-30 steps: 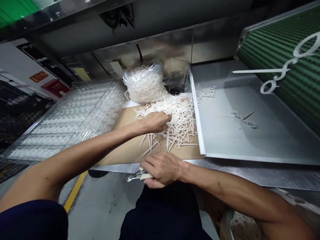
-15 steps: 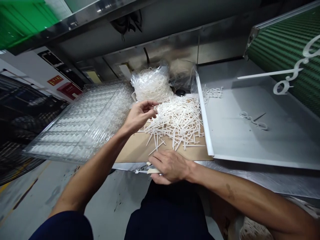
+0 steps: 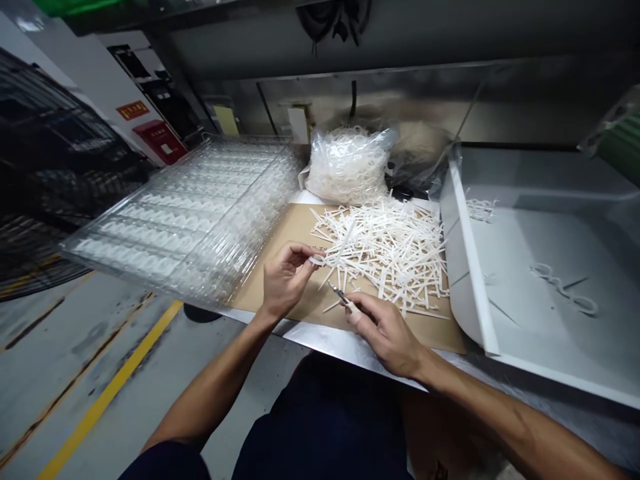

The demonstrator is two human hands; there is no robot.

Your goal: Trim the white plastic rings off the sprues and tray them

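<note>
My left hand [image 3: 285, 277] is closed in a pinch on a small white plastic piece [image 3: 316, 259] just above the brown cardboard sheet [image 3: 295, 230]. My right hand [image 3: 385, 330] is closed round small metal cutters [image 3: 341, 297], whose tips point toward the piece in my left hand. A heap of white plastic sticks [image 3: 387, 247] lies on the cardboard right behind both hands.
A stack of clear plastic blister trays [image 3: 190, 213] lies to the left. A clear bag of white parts [image 3: 350, 165] stands behind the heap. A grey metal tray [image 3: 530, 267] with a few white pieces is on the right. The floor below has a yellow line [image 3: 115, 390].
My left hand came back from the heap with a white piece and lowered toward me. My right hand lifted the cutters from the table edge up to the piece. The view swung left.
</note>
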